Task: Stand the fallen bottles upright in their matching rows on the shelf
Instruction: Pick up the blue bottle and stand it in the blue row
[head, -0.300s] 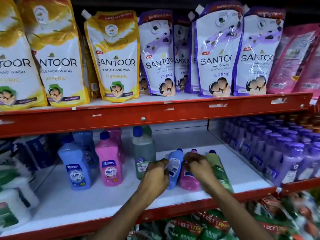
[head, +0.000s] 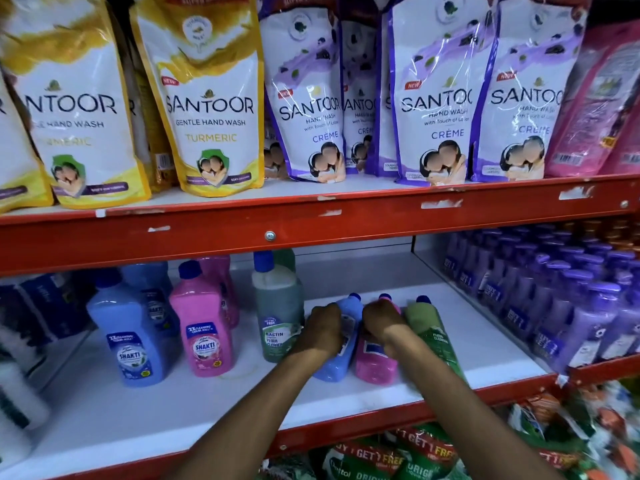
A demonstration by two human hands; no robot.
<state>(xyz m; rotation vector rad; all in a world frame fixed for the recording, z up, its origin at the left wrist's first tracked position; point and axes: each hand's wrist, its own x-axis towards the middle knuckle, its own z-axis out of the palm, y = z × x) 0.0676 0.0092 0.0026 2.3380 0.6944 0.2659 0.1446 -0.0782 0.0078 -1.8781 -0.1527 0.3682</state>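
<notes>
Three bottles lie flat side by side on the white shelf (head: 104, 407), caps pointing to the back: a blue bottle (head: 337, 362), a pink bottle (head: 375, 363) and a green bottle (head: 438, 337). My left hand (head: 320, 329) is closed over the upper part of the blue bottle. My right hand (head: 382, 318) is closed over the neck end of the pink bottle. To the left stand upright rows: blue bottles (head: 130, 337), pink bottles (head: 204, 327) and green bottles (head: 277, 313).
A dense block of purple bottles (head: 568, 299) fills the shelf's right side. Hand-wash pouches (head: 207, 98) stand on the red-edged shelf (head: 311, 223) above. White packs (head: 17, 393) sit at the far left. Packets fill the level below.
Both hands have closed down further onto the lying blue and pink bottles. The bottles still lie flat.
</notes>
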